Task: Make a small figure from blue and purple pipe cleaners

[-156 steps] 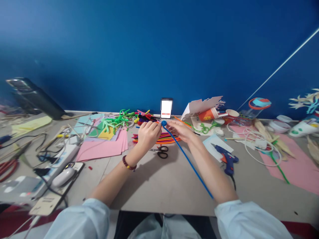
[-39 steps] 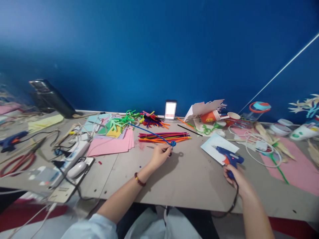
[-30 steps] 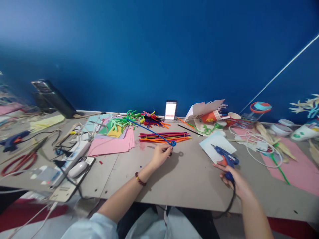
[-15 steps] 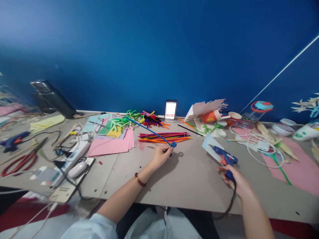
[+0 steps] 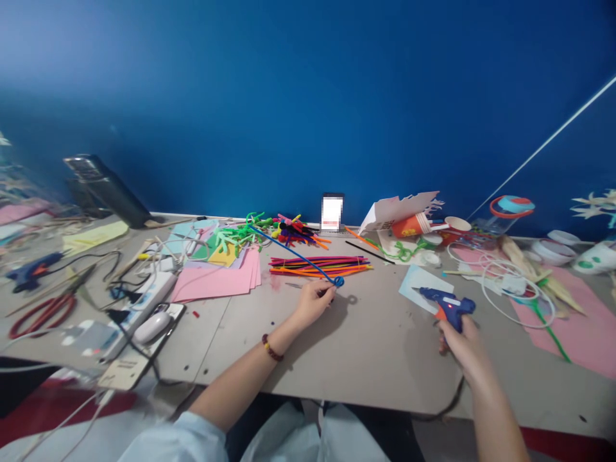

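My left hand (image 5: 314,301) pinches a blue pipe cleaner (image 5: 293,254) just below its coiled end, and the stem runs up and left over the table. My right hand (image 5: 457,340) is wrapped round the handle of a blue and orange glue gun (image 5: 445,304), nozzle pointing left, held just above the table (image 5: 366,346). A white card (image 5: 419,280) lies under the gun's nozzle. A bundle of coloured pipe cleaners (image 5: 320,264) lies just behind my left hand.
Pink paper sheets (image 5: 219,281), green twisted pipe cleaners (image 5: 235,236) and a phone (image 5: 332,212) stand at the back. Cables, a power strip (image 5: 139,301) and red scissors (image 5: 41,313) crowd the left. Paper cups (image 5: 414,224), white cord (image 5: 514,289) and pink paper (image 5: 572,321) lie right.
My right hand let go of the pipe cleaner, took the glue gun off the card and now holds it raised, shifted slightly right. My left hand keeps the coiled end.
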Action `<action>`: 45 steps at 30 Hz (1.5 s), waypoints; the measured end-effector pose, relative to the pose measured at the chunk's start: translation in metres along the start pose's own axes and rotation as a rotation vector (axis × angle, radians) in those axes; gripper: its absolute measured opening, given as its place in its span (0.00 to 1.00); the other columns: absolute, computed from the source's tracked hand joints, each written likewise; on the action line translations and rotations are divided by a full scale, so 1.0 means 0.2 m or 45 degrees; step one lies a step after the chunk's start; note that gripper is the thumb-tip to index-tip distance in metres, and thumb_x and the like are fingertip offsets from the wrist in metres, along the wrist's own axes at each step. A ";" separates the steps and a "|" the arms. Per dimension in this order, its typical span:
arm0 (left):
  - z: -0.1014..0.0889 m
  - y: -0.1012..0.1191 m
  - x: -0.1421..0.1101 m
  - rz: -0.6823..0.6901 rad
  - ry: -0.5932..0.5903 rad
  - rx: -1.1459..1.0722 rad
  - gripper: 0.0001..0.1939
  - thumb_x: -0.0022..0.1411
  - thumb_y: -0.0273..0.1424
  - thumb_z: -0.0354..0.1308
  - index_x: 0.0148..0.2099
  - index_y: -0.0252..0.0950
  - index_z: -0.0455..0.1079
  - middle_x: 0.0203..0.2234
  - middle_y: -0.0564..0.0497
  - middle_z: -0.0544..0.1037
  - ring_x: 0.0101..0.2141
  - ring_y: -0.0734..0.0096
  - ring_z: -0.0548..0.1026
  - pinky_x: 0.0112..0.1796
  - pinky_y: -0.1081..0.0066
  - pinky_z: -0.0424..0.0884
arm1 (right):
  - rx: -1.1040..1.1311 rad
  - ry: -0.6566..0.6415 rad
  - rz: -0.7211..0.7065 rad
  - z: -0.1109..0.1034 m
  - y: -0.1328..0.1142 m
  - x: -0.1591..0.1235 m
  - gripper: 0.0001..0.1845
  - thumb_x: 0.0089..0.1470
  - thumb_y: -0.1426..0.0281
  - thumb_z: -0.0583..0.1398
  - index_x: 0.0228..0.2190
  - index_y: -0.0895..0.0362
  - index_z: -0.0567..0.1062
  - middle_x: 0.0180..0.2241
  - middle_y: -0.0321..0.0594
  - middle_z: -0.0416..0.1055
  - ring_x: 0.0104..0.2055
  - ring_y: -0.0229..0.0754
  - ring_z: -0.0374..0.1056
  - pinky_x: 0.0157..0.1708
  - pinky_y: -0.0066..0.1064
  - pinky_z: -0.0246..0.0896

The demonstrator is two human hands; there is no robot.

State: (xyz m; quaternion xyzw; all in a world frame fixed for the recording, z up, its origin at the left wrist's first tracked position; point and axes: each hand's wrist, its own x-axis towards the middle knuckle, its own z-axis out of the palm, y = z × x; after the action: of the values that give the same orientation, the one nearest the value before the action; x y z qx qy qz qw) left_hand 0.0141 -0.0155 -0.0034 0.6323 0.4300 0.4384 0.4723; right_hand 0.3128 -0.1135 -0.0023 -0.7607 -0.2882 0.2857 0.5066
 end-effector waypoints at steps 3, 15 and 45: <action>0.00 0.01 0.00 -0.022 0.001 -0.032 0.14 0.56 0.35 0.54 0.30 0.30 0.75 0.21 0.50 0.71 0.20 0.76 0.67 0.20 0.77 0.68 | 0.239 -0.025 0.106 0.01 -0.03 0.00 0.17 0.33 0.68 0.65 0.28 0.55 0.67 0.11 0.26 0.62 0.11 0.35 0.58 0.08 0.24 0.54; -0.02 -0.02 0.01 -0.009 0.067 -0.020 0.13 0.56 0.35 0.54 0.29 0.32 0.74 0.22 0.49 0.74 0.21 0.75 0.70 0.20 0.77 0.68 | 0.998 -0.644 0.157 0.09 -0.19 -0.10 0.13 0.43 0.59 0.63 0.27 0.53 0.68 0.16 0.30 0.64 0.12 0.32 0.56 0.07 0.20 0.45; -0.06 0.08 0.02 -0.055 0.230 -0.100 0.13 0.54 0.36 0.55 0.26 0.30 0.73 0.18 0.50 0.73 0.18 0.77 0.66 0.21 0.76 0.61 | -0.177 -0.527 -0.988 0.59 -0.15 -0.34 0.10 0.51 0.62 0.58 0.26 0.56 0.73 0.20 0.38 0.70 0.20 0.40 0.67 0.24 0.30 0.63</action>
State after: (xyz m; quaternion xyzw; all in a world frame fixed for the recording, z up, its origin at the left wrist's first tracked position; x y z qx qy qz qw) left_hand 0.0046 -0.0118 0.0141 0.5618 0.4668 0.5000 0.4653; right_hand 0.1776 -0.0820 -0.0023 -0.5551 -0.6663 0.2006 0.4557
